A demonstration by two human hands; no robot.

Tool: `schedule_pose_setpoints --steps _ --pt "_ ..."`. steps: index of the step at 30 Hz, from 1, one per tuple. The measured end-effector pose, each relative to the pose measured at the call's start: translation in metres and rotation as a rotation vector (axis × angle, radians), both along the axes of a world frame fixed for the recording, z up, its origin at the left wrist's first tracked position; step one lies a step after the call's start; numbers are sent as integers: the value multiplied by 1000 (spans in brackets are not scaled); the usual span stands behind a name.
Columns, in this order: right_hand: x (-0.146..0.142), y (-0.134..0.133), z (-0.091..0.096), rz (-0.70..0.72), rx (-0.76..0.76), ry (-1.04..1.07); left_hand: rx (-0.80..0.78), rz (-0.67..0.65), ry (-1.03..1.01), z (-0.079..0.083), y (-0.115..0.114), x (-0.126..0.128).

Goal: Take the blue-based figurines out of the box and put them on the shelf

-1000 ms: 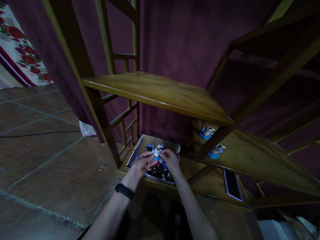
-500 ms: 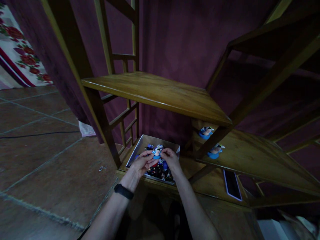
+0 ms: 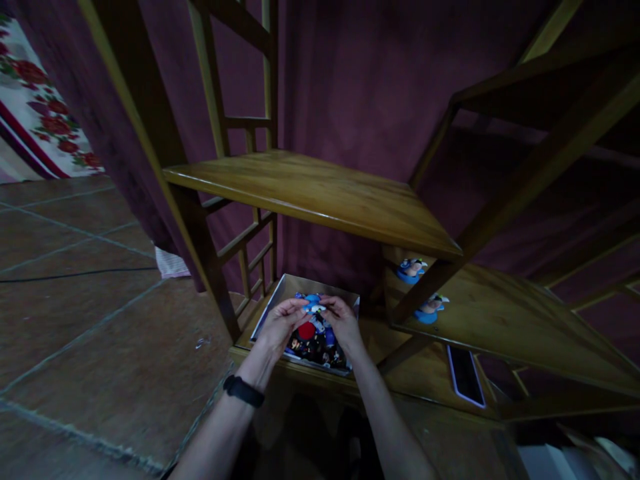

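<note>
A small blue-and-white figurine [image 3: 313, 304] is held between my two hands, over an open box [image 3: 345, 293]. My left hand [image 3: 281, 325] pinches it from the left. From the right, the fingers of my right hand [image 3: 343, 319] close on it too. Inside the box lie several small figurines [image 3: 315, 348], mostly dark, with a red round piece [image 3: 307, 330] among them. Fine details of the held figurine are too small to make out. A black band [image 3: 243, 391] is on my left wrist.
The box stands on the bottom board of a wooden shelf unit [image 3: 320, 187]. Two figurines with blue bases, one nearer [image 3: 429, 309] and one farther [image 3: 411, 270], stand on a shelf to the right. Below them lies a phone [image 3: 467, 375]. A purple curtain [image 3: 350, 87] hangs behind.
The held figurine has been turned over: its blue base, which faced down, is now on the far upper side. My hands have shifted around it and still hold it over the box.
</note>
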State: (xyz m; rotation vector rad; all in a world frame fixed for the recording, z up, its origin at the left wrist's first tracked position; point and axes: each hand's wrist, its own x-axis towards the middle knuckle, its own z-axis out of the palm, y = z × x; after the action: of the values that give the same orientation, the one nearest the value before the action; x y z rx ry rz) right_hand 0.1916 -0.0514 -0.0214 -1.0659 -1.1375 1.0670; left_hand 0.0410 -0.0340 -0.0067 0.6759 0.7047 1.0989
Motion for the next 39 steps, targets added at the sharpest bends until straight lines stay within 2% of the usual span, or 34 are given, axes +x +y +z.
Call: schedule_pose_setpoints --steps 9,14,20,27,34,39 --pt "-8 -2 -4 -50 -111 2 -117 9 52 -1 -1 1" --pt "-11 -5 -2 -83 -149 68 -181 -18 28 -5 -2 -1" --pt "-17 -6 -9 -113 -207 136 -254 -7 37 -12 -2 -1" --pt "-20 -6 -18 -102 -202 135 -234 32 45 -11 -6 2" --pt "-20 -17 -23 -79 -204 141 -201 54 79 -18 -22 2" --pt "-14 -50 -14 -89 -288 222 -240 -1 70 -15 -47 4"
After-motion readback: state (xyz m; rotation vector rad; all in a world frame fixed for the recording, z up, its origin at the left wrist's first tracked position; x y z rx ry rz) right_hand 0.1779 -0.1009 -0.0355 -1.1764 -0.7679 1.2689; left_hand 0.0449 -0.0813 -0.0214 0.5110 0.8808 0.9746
